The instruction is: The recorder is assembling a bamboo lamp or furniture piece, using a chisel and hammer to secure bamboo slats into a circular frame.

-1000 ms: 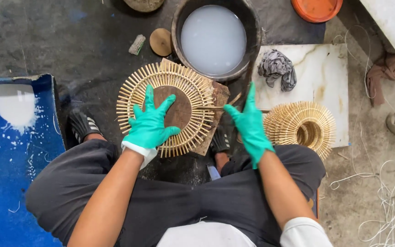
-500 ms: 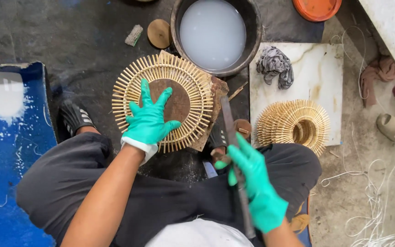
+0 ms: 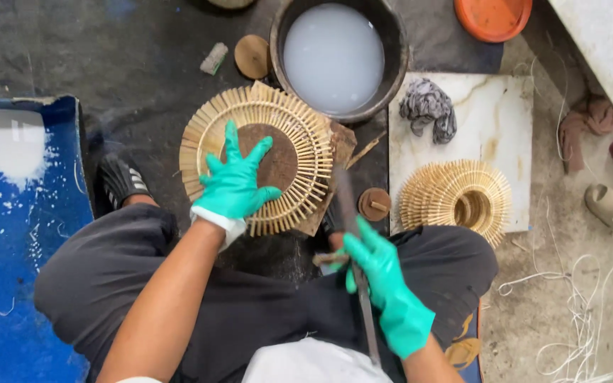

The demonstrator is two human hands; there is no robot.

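My left hand, in a green glove, presses flat on a round frame of radiating bamboo sticks that lies on a brown board on the dark floor. My right hand, also gloved green, grips a long flat metal blade held lengthwise toward my body, its far end close to the frame's right edge. A small stick piece pokes out under the right hand's fingers.
A black basin of milky white liquid stands beyond the frame. A second bamboo ring rests on a pale marble slab with a grey rag. Small wooden discs, a blue tarp and loose cord lie around.
My right hand left the frame's right side, pulled back toward my lap and took up the long blade. The left hand stayed pressed on the frame.
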